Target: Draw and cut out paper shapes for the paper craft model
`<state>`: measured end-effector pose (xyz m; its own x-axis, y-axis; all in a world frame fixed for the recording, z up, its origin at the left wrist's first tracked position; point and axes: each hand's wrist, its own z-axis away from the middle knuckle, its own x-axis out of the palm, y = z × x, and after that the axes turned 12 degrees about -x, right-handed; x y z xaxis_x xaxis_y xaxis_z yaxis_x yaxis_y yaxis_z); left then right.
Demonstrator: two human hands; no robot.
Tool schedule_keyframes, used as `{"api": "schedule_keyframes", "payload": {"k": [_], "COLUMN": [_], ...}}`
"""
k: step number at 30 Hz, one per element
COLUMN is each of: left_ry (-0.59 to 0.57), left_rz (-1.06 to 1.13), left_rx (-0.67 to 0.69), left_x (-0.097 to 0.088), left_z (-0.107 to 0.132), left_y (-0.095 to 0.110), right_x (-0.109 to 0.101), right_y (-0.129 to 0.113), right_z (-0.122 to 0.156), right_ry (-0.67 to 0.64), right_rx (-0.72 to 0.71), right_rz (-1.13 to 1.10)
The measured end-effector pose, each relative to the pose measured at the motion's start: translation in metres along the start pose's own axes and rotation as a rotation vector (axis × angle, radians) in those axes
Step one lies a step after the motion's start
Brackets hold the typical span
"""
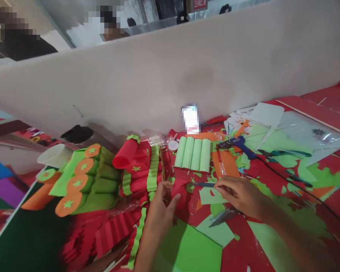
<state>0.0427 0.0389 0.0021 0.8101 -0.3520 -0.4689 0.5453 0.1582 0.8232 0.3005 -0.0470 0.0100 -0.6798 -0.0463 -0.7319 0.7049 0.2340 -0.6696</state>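
My left hand [162, 211] pinches a small red paper piece [179, 190] just above the table. My right hand [239, 194] grips a thin blue-handled tool [204, 184] whose tip points left at that red piece. Under my right hand lies a light green paper scrap [211, 196]. Behind my hands stand four pale green paper rolls [193, 154] side by side. To the left are red pleated paper pieces with green trim [143, 166] and green rolls with orange star discs [85, 177].
A blue glue gun [238, 143] with a black cord lies right of the pale rolls. Scissors [223, 216] lie near my right wrist. Teal-handled scissors [286, 153] lie farther right. Red and green paper sheets cover the table. A white partition wall [170, 75] runs behind it.
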Motion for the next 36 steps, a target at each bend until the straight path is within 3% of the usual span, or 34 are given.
{"api": "schedule_keyframes", "payload": {"k": [3, 6, 8, 12, 15, 20, 24, 29, 32, 34, 36], "left_ry": [0.073, 0.164, 0.150, -0.184, -0.402, -0.544, -0.414, -0.056, 0.142, 0.197, 0.242], "left_rz": [0.251, 0.321, 0.313, 0.206, 0.053, -0.084, -0.073, -0.002, 0.049, 0.020, 0.015], "left_rx": [-0.017, -0.046, -0.080, -0.126, -0.085, -0.008, 0.018, 0.000, -0.009, 0.029, 0.069], "left_x": [-0.007, -0.015, -0.018, -0.013, -0.001, 0.012, 0.009, -0.005, -0.013, -0.017, -0.022], "left_z": [-0.005, -0.007, -0.006, 0.002, 0.011, 0.018, 0.013, -0.002, -0.005, -0.003, 0.003], "left_y": [0.001, -0.001, -0.002, 0.000, 0.007, 0.017, 0.014, 0.003, -0.001, -0.001, 0.003], "right_x": [0.003, 0.005, 0.005, 0.006, 0.007, 0.014, 0.023, 0.016, 0.005, 0.002, 0.005], "right_y": [0.001, 0.001, -0.001, -0.011, -0.021, -0.030, -0.028, -0.025, -0.023, -0.019, -0.011], "right_z": [-0.002, -0.003, -0.004, -0.005, -0.006, -0.011, -0.011, -0.013, -0.023, -0.035, -0.047], "right_ry": [0.034, 0.058, 0.044, -0.060, -0.147, -0.183, -0.190, -0.147, 0.004, 0.112, 0.104], "right_rx": [-0.007, 0.002, 0.020, 0.020, -0.014, -0.042, -0.029, -0.001, -0.033, -0.039, -0.103], "right_rz": [-0.046, -0.074, -0.114, -0.209, -0.218, -0.199, -0.169, -0.075, 0.063, 0.241, 0.380]}}
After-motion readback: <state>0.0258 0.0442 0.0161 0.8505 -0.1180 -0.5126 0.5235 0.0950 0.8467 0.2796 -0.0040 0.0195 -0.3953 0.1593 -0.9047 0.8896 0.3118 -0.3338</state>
